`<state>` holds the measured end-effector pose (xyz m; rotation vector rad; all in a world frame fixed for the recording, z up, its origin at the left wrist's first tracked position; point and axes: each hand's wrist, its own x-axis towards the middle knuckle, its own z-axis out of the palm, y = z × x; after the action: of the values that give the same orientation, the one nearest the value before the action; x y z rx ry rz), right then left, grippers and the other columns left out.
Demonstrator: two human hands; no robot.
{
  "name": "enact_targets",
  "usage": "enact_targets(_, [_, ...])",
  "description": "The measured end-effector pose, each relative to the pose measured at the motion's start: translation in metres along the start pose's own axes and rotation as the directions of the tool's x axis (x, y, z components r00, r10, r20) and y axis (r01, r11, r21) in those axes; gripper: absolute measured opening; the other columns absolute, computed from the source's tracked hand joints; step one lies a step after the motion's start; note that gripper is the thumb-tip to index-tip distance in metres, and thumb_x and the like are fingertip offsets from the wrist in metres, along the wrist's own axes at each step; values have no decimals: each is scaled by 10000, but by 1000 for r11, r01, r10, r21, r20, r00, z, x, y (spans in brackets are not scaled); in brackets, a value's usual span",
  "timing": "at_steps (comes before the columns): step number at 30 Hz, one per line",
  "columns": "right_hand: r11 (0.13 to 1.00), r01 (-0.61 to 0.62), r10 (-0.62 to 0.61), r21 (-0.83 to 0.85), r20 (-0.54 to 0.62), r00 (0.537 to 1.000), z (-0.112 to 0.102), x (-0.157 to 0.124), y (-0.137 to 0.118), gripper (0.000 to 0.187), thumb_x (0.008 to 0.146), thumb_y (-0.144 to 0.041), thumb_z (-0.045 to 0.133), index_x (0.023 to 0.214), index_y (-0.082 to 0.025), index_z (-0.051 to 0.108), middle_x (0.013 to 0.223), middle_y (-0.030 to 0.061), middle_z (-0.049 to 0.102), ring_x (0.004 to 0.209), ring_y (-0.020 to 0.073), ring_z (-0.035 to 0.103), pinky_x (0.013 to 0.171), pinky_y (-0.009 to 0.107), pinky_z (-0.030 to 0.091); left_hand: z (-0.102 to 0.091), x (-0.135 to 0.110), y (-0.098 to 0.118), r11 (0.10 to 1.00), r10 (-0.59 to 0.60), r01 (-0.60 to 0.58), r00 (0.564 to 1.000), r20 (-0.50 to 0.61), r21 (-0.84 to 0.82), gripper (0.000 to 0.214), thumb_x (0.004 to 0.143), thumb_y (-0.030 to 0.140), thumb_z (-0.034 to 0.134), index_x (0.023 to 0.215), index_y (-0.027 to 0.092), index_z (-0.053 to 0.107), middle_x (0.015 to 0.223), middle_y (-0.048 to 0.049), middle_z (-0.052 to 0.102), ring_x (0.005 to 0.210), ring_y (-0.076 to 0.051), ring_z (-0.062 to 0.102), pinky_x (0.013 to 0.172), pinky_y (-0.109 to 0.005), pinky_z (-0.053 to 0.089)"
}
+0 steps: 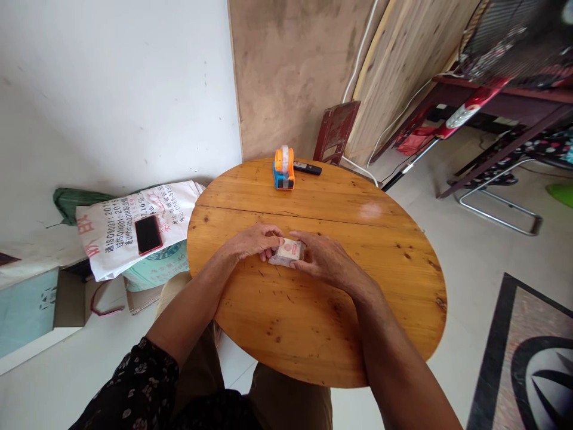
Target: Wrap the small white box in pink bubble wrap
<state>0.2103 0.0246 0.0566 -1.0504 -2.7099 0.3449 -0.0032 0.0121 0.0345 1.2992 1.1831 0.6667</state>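
A small whitish box in clear plastic wrap [287,252], with red print on top, lies on the round wooden table [286,322]. My left hand [257,242] grips its left end, thumb on top and fingers curled at the side. From the other side, my right hand [324,260] holds the right end between thumb and fingers. Parts of the wrap are covered by my fingers, and what is inside the box cannot be made out.
Toward the table's far edge stand an orange and blue tape dispenser [283,170] and a black remote control [308,168]. On the left, a phone [148,234] rests on white printed sacks [179,206]. Beyond the table are a red-brown chair [333,134] and a fan [505,48].
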Motion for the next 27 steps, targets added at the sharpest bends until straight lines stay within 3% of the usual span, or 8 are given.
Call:
enact_targets(9, [999,-10,7,34,86,996,-10,-8,14,676,811,-374,725,1426,-189,514,1196,133,715,1016,310,689,867,439,531,2,1,-2,1000,1,-1,1000,-20,9,187,874,279,615,1001,142,602,609,30,589,485,-78,555,454,-171,440])
enact_targets(16, [999,-4,-1,47,124,992,-12,-9,15,687,828,-430,715,1432,-174,510,1277,154,675,1101,328,664,941,476,505,-1,1,2,999,12,-21,979,-203,-46,64,873,205,599,912,154,606,620,52,566,450,-52,507,430,-171,398])
enact_targets(21, [997,35,-44,69,139,989,-9,-7,11,650,829,-397,712,1419,-204,523,1368,145,623,1185,339,624,976,504,490,3,-1,7,1000,-9,7,983,-184,-12,41,883,169,567,868,148,600,582,60,539,436,-49,487,420,-171,384])
enact_targets(27, [1000,2,-4,21,116,993,-5,-5,11,645,824,-349,714,1414,-169,527,1328,170,645,1150,338,643,949,485,505,4,2,3,1000,4,0,984,-177,24,59,885,197,578,892,145,605,597,58,543,444,-49,488,425,-170,394])
